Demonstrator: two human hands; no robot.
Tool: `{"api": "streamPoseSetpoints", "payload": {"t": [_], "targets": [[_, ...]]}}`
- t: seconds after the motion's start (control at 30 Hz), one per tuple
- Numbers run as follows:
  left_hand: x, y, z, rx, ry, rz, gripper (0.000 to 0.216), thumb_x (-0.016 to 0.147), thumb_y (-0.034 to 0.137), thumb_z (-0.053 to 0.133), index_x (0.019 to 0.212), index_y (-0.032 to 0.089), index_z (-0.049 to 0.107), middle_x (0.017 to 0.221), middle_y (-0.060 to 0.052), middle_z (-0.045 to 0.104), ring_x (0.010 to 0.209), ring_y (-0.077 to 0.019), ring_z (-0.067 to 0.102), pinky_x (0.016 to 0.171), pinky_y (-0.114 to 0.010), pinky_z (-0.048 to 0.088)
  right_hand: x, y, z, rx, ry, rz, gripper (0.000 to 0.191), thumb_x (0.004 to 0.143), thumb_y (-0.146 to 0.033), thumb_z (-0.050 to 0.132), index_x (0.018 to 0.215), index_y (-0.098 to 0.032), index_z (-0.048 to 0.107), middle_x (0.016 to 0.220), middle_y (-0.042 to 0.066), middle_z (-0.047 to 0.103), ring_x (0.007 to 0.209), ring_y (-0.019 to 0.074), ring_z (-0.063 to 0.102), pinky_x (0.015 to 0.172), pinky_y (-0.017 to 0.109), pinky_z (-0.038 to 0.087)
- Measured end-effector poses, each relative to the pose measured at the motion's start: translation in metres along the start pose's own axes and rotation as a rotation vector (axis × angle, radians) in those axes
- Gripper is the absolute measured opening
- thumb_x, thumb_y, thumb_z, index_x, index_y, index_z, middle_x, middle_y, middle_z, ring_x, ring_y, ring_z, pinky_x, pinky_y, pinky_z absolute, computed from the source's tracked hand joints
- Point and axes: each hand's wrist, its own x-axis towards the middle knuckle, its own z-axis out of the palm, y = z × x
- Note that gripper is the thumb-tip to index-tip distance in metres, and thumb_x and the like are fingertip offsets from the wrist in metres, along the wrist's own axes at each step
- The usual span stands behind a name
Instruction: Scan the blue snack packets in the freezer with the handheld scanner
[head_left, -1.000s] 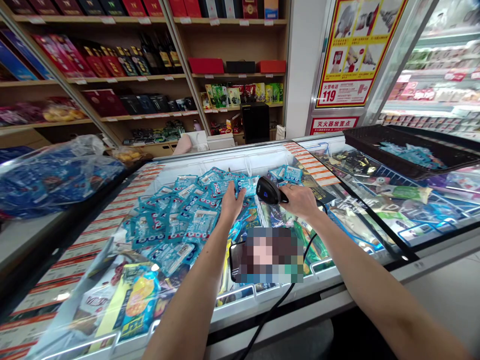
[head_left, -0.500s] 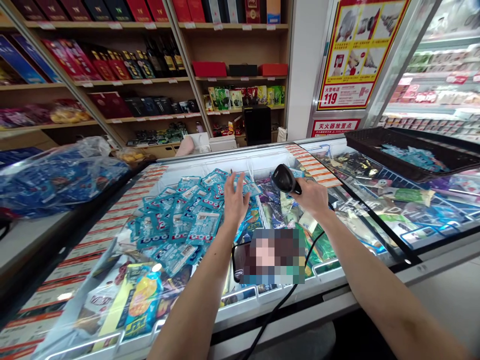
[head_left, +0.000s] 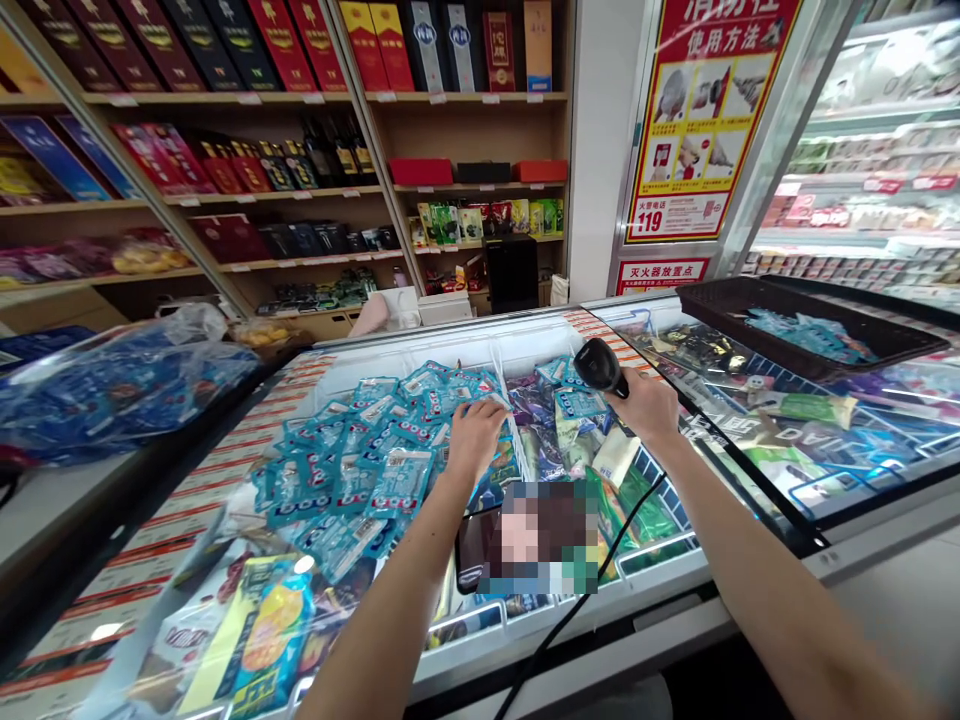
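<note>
A black handheld barcode scanner [head_left: 598, 367] is in the grip of my right hand [head_left: 651, 408], its head pointing left over the freezer's middle section. My left hand [head_left: 476, 436] is over the right edge of a pile of small blue packets [head_left: 375, 440]. Its fingers reach forward and bend slightly down, with no packet visible in them; whether the fingertips touch one is hidden. A few similar blue packets [head_left: 581, 402] lie below the scanner. Between my forearms lies a phone [head_left: 474, 550], its screen largely blurred out.
The scanner's black cable [head_left: 574, 612] runs down across the freezer's front edge. A dark tray [head_left: 720, 310] with blue packets rests at the right. On the left is a clear plastic bag [head_left: 127, 390] of blue packages. Stocked shelves [head_left: 480, 95] stand behind.
My left hand's raised, spread fingers have come down and closer together over the packets. The scanner and right hand have shifted slightly right. The view has tilted up a little.
</note>
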Motion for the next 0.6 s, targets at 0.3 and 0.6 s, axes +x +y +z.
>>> {"api": "streamPoseSetpoints", "payload": {"t": [0.3,0.6], "targets": [[0.027,-0.005,-0.01,0.158,-0.166,-0.02,0.025,0.089,0.023,0.043,0.105,0.025,0.062,0.109,-0.008,0.063,0.106,-0.027,0.053,0.085,-0.043,0.039,0.006,0.016,-0.003,0.066,-0.105,0.136,0.037,0.084,-0.052,0.049,0.102,-0.022,0.06,0.084,0.007,0.068,0.08,0.0237,0.063,0.062,0.028,0.035],[0.069,0.019,0.0,0.101,-0.077,-0.044,0.037,0.091,0.035,0.039,0.122,0.023,0.054,0.131,-0.012,0.051,0.116,-0.0268,0.051,0.1,-0.045,0.036,0.012,0.023,-0.009,0.15,-0.146,0.238,0.038,0.085,-0.052,0.048,0.1,-0.02,0.061,0.084,0.009,0.067,0.083,0.0233,0.064,0.067,0.029,0.038]]}}
